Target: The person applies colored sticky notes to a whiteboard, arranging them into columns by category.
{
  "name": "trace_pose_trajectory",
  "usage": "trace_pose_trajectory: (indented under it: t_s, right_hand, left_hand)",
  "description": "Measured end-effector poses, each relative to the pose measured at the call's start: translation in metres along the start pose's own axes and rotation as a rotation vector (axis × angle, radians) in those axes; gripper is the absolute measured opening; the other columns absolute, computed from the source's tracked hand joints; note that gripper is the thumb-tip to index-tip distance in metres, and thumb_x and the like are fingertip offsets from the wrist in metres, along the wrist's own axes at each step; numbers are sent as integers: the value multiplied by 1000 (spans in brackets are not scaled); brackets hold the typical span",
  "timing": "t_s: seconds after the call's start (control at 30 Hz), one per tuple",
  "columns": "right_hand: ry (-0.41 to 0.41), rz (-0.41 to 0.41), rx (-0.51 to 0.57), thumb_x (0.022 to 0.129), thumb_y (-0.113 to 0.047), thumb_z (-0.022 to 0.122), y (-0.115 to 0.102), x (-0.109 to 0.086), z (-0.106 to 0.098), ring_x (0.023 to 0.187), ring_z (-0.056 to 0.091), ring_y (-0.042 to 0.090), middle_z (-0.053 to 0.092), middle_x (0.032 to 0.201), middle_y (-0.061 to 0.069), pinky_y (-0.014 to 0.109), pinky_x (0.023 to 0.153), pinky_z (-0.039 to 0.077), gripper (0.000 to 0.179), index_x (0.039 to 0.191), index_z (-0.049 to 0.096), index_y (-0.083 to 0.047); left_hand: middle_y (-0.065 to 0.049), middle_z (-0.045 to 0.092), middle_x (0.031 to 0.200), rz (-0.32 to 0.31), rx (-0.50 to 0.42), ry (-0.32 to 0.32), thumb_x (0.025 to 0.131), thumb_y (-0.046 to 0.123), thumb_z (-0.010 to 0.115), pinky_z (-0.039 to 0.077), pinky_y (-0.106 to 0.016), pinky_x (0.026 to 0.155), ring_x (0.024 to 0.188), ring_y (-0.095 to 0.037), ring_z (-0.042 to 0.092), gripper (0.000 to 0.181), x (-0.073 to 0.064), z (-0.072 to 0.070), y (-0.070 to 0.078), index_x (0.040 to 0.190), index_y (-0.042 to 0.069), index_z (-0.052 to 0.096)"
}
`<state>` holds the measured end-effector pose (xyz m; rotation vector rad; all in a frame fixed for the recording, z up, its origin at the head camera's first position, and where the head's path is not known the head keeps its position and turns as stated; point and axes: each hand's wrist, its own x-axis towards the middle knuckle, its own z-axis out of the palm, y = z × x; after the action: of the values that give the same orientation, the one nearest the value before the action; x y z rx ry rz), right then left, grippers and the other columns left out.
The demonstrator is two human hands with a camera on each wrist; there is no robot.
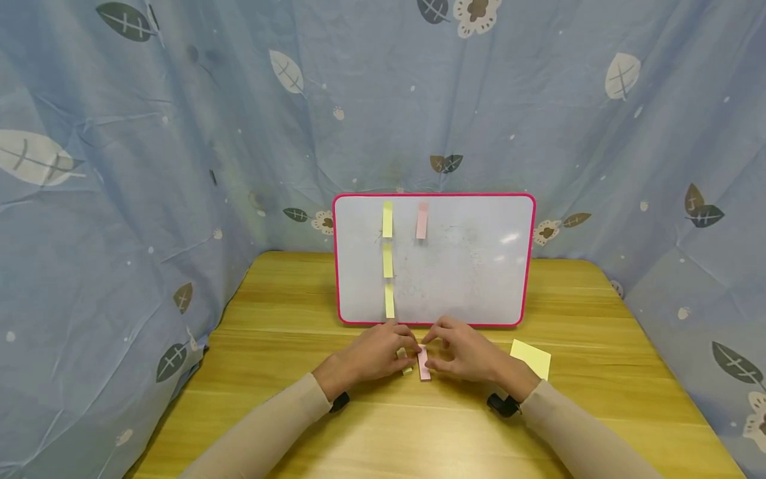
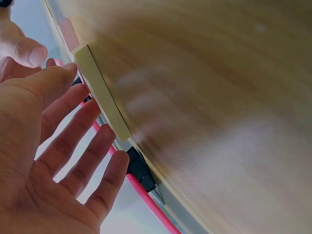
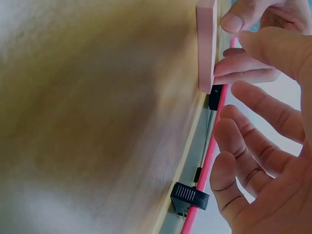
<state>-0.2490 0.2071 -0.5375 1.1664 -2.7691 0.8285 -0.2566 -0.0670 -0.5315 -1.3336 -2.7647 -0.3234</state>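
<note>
we find two bare hands over a wooden table (image 1: 407, 439): the left hand (image 1: 378, 352) and the right hand (image 1: 469, 352), fingers loosely spread, pinching nothing that we can make out. between them lies a narrow pink pad (image 1: 424, 366), just beside a narrow yellow pad (image 2: 101, 92), in front of a whiteboard (image 1: 473, 283). whether fingertips touch the pink pad, we cannot tell. we judge it light and fairly stiff as a stack, its single sheets thin and easily creased; its long sides look the surest hold.
</note>
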Motion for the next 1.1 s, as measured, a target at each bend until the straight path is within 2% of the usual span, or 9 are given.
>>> trace_pose_trajectory:
  t_s: [0.2, 0.4, 0.87, 1.1]
  right_hand:
    - [-29, -6, 15, 100, -34, 95, -3, 0, 3, 108, 68, 18, 74, 132, -3, 32, 95, 59, 36, 132, 84, -19]
    - [-29, -14, 15, 97, -43, 98, -4, 1, 4, 113, 70, 18, 74, 130, -6, 37, 99, 61, 41, 127, 82, -20]
    - [-64, -7, 21, 95, -43, 100, -3, 0, 8, 110, 69, 15, 70, 128, -5, 35, 99, 59, 37, 119, 80, -23]
    - [-72, -2, 2, 97, -45, 98, -4, -1, 7, 111, 69, 15, 70, 131, -6, 37, 100, 60, 33, 117, 81, -24]
  left_hand:
    - [6, 85, 130, 5, 0, 2, 110, 36, 85, 64, -30, 101, 120, -17, 76, 24, 0, 0, 0, 129, 22, 90]
    - [5, 85, 131, 1, -14, 0, 110, 36, 84, 64, -30, 100, 121, -18, 76, 25, -1, 0, -1, 130, 22, 91]
    - [5, 85, 137, -39, -42, -32, 112, 36, 82, 63, -31, 104, 126, -19, 73, 26, -2, -1, 1, 133, 22, 90]
    - [5, 85, 135, -29, -37, -27, 112, 35, 82, 64, -31, 103, 125, -19, 74, 26, -2, -2, 2, 133, 22, 90]
